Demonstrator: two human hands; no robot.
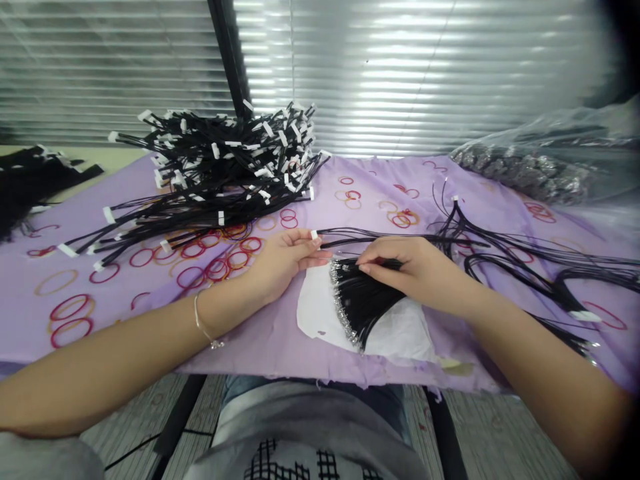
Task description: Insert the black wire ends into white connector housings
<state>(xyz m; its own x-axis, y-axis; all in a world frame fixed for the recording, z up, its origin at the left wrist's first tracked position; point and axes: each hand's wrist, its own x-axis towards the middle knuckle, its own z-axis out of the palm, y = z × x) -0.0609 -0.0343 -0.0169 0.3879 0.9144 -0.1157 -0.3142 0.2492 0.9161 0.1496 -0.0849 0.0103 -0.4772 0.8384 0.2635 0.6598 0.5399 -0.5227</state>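
My left hand (283,263) rests on the purple cloth (100,293) and pinches the white-tagged end of a thin black cord (380,235) that runs off to the right. My right hand (415,267) is closed in a pinch on the top of a fanned bundle of black cords (357,303) with small silver ends. That bundle lies on a white sheet (405,333) near the table's front edge. A thin bracelet sits on my left wrist.
A large heap of black cords with white tags (225,167) lies at the back left. More loose black cords (525,260) trail to the right. A clear plastic bag of silvery parts (530,170) sits at the back right. Window blinds stand behind.
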